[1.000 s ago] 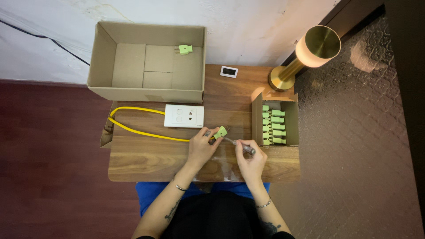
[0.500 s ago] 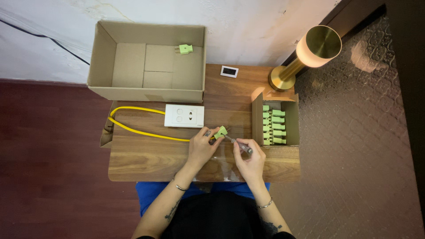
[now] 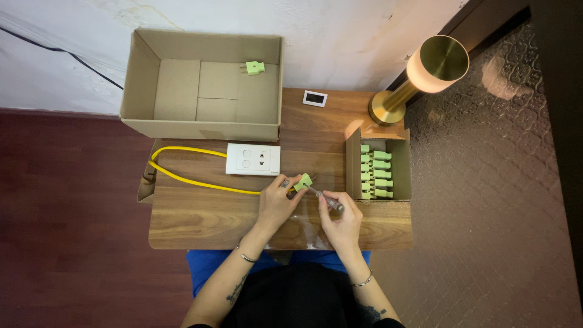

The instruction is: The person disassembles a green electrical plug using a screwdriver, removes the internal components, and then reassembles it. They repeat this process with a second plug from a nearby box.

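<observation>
My left hand (image 3: 276,200) holds a small green plug (image 3: 303,181) above the wooden table (image 3: 200,218). My right hand (image 3: 340,223) grips a thin screwdriver (image 3: 327,199) whose tip meets the plug. A yellow cable (image 3: 188,179) runs from the left table edge towards the plug. Just behind my left hand lies a white socket plate (image 3: 253,159).
A small cardboard box (image 3: 398,197) with several green plugs (image 3: 375,174) stands at the right. A large open cardboard box (image 3: 200,85) at the back holds one green plug (image 3: 255,67). A brass lamp (image 3: 419,76) and a small white card (image 3: 314,98) stand behind.
</observation>
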